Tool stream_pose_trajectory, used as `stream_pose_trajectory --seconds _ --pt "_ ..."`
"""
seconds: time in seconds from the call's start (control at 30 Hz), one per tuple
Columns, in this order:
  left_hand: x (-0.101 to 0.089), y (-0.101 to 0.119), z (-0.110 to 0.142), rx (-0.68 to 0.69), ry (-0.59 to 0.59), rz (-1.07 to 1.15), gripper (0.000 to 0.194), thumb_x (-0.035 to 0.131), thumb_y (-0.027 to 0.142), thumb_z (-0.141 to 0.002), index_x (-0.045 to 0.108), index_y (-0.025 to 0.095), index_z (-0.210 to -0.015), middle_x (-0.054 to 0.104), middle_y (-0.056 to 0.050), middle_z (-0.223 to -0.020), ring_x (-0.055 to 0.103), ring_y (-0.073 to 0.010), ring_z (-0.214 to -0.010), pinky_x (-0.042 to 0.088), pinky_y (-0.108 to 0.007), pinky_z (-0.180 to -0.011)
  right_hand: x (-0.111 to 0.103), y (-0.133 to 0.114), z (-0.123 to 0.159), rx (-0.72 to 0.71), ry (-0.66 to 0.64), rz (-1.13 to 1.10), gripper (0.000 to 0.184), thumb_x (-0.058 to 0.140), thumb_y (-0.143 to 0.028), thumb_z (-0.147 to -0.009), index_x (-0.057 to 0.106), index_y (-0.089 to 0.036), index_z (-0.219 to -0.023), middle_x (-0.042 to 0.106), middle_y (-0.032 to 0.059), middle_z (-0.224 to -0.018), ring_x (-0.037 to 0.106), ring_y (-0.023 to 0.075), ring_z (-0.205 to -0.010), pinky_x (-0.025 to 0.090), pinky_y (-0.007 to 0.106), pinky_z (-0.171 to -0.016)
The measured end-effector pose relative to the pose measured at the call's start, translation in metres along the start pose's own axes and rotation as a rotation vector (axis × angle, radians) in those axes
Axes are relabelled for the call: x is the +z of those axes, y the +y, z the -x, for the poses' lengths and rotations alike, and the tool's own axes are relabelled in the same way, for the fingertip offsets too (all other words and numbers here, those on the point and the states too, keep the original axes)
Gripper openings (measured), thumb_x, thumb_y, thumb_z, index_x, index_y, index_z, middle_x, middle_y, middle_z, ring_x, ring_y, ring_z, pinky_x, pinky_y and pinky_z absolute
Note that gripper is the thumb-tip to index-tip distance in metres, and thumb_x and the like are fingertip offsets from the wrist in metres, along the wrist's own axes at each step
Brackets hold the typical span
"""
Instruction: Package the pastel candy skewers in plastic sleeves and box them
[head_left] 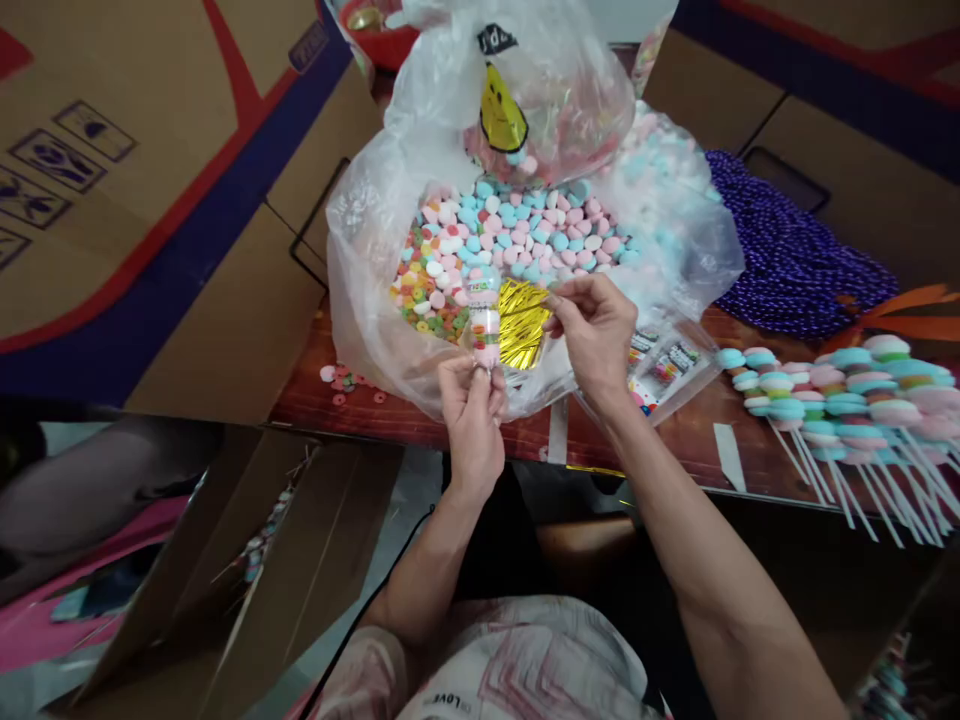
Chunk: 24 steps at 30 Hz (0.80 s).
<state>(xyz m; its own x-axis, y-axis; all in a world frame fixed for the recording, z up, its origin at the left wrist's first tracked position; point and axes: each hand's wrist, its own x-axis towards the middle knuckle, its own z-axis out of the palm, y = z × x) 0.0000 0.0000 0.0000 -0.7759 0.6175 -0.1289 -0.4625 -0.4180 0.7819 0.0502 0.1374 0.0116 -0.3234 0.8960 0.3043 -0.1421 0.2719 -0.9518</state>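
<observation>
Candy pkt [484, 318] pinched, L grip [474, 425]; R grip [598, 328] nr ties [520, 338].

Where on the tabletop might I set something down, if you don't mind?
Bare tabletop shows in front between the right forearm and candy sticks, interrupted by tape, and a sliver between the left cardboard box and loose candies. The plastic bag, left hand and right hand crowd the middle.

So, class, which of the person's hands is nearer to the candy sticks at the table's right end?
Right. The right hand is left of the candy sticks; the left hand is farther left, holding a wrapped candy stack.
</observation>
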Motion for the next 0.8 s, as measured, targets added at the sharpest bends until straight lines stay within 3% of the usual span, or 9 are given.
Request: stream_pose_trajectory --seconds 0.13,0.2,0.27,0.33,0.47,0.67,0.8 --pt "0.007 -0.005 0.001 -0.036 -0.032 0.023 0.032 0.080 0.032 -0.077 0.052 0.023 -0.089 0.061 0.005 -0.070 0.039 -0.0043 -0.051 0.029 -0.016 -0.049 -0.023 -0.021 0.038 0.144 0.136 -0.122 0.017 0.079 -0.022 -0.073 0.062 -0.020 -0.076 0.061 -0.0069 -0.061 0.059 0.0080 -0.053 0.048 0.020 -0.051" --pt "0.012 -0.010 0.007 -0.102 -0.076 0.029 0.030 0.079 0.031 -0.077 0.054 0.023 -0.089 0.062 0.004 -0.070 0.039 -0.0045 -0.052 0.031 -0.017 -0.051 -0.033 -0.026 0.062 0.293 0.131 -0.205 0.021 0.083 -0.025 -0.069 0.064 -0.019 -0.076 0.062 -0.0064 -0.062 0.057 0.0078 -0.052 0.048 0.020 -0.051" --pt "0.016 -0.017 0.016 -0.172 -0.136 0.024 0.028 0.079 0.029 -0.076 0.055 0.022 -0.089 0.061 0.004 -0.070 0.040 -0.0049 -0.053 0.033 -0.018 -0.052 -0.040 -0.025 0.084 0.356 0.142 -0.234 0.022 0.084 -0.025 -0.067 0.065 -0.019 -0.074 0.063 -0.0055 -0.063 0.056 0.0074 -0.052 0.048 0.021 -0.051" --pt "0.019 -0.026 0.027 -0.201 -0.198 -0.001 0.028 0.080 0.027 -0.075 0.057 0.022 -0.091 0.059 0.005 -0.071 0.042 -0.0052 -0.054 0.035 -0.018 -0.053 -0.044 -0.020 0.101 0.302 0.221 -0.181 0.019 0.084 -0.023 -0.067 0.066 -0.019 -0.073 0.065 -0.0046 -0.066 0.056 0.0077 -0.056 0.048 0.021 -0.054" --pt "0.020 -0.047 0.044 -0.128 -0.277 -0.125 0.024 0.078 0.034 -0.082 0.062 0.022 -0.096 0.056 0.005 -0.074 0.044 -0.0062 -0.058 0.037 -0.019 -0.055 -0.055 -0.011 0.118 0.180 0.330 -0.023 0.013 0.081 -0.020 -0.071 0.069 -0.020 -0.077 0.067 -0.0037 -0.070 0.060 0.0100 -0.064 0.049 0.022 -0.060" --pt "0.022 -0.061 0.052 -0.121 -0.339 -0.240 0.027 0.070 0.042 -0.090 0.062 0.018 -0.081 0.051 0.004 -0.066 0.038 -0.0053 -0.054 0.033 -0.019 -0.051 -0.074 -0.015 0.128 0.236 0.209 0.038 0.010 0.070 -0.027 -0.082 0.067 -0.018 -0.078 0.066 -0.0012 -0.071 0.057 0.0121 -0.064 0.047 0.025 -0.062" --pt "0.030 -0.049 0.055 -0.272 -0.400 -0.186 0.041 0.074 0.047 -0.085 0.053 0.016 -0.068 0.046 0.005 -0.058 0.031 -0.0031 -0.047 0.024 -0.018 -0.045 -0.083 -0.021 0.134 0.249 0.092 0.047 0.018 0.063 -0.033 -0.089 0.057 -0.020 -0.078 0.057 -0.0014 -0.073 0.053 0.0128 -0.069 0.047 0.025 -0.065"
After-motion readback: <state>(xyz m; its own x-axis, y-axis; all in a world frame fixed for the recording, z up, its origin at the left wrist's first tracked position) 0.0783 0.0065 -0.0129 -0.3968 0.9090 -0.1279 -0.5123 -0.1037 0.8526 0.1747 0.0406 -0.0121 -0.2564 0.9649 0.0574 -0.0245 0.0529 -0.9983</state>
